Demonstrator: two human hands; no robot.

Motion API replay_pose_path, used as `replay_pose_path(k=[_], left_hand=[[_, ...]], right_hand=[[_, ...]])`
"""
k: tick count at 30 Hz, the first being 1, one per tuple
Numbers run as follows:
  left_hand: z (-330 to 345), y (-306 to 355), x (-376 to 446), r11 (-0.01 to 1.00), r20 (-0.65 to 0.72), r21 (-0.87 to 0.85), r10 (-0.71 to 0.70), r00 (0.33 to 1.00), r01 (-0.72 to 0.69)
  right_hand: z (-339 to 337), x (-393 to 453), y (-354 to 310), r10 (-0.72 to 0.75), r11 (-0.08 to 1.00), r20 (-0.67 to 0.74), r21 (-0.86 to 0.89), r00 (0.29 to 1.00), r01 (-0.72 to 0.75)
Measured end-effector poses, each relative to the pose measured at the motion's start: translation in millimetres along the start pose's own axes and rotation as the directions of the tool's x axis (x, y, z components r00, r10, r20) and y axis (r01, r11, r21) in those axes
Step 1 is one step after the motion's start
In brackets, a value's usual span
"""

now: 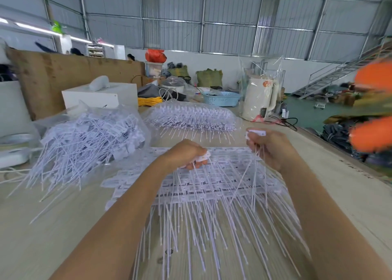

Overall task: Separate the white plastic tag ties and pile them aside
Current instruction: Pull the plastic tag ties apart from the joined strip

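Observation:
A flat sheet of joined white tag ties (214,186) lies on the table before me, thin tails pointing toward me. My left hand (184,154) is curled over the sheet's far edge and pinches a tag head. My right hand (269,148) is raised a little to the right and grips a small bunch of ties, a white tag head sticking out at its top and tails hanging down. A loose pile of separated ties (84,139) lies at the left on clear plastic.
Another stack of tie sheets in a clear bag (191,116) lies behind the hands. A white kettle in plastic wrap (259,98), a blue basket (221,99) and a white box (99,96) stand further back. The table edge (339,163) runs along the right.

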State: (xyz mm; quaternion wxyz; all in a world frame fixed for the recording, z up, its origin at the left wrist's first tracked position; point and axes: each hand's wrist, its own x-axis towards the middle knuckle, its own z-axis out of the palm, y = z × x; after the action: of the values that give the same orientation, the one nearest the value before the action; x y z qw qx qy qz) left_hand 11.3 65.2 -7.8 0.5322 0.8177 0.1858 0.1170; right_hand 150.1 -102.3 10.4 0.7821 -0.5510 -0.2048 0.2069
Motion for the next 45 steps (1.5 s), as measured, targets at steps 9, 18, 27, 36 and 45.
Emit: replay_pose_path(k=[9,18,27,36,45], left_hand=[[9,6,-4,0.974,0.04,0.211,0.077,0.996,-0.084],[11,-1,0,0.979,-0.048,0.178,0.106,0.993,-0.096],[6,1,0,0.972,0.012,0.234,0.032,0.999,-0.034],[6,-2,1,0.997,-0.026,0.073,0.001,1.0,0.0],[0,-1,1,0.995,0.036,-0.055,-0.086,0.996,0.088]], right_hand=[[32,-16,16,0.147,0.902,0.297,-0.432,0.944,-0.005],[52,-27,39,0.189,0.89,0.208,-0.45,0.96,-0.078],[47,-16,32,0.02,0.915,0.117,-0.401,0.993,0.029],[44,-19,36,0.091,0.837,0.199,-0.546,0.976,0.033],[52,-20,36,-0.328,0.49,0.237,-0.785,0.915,0.379]])
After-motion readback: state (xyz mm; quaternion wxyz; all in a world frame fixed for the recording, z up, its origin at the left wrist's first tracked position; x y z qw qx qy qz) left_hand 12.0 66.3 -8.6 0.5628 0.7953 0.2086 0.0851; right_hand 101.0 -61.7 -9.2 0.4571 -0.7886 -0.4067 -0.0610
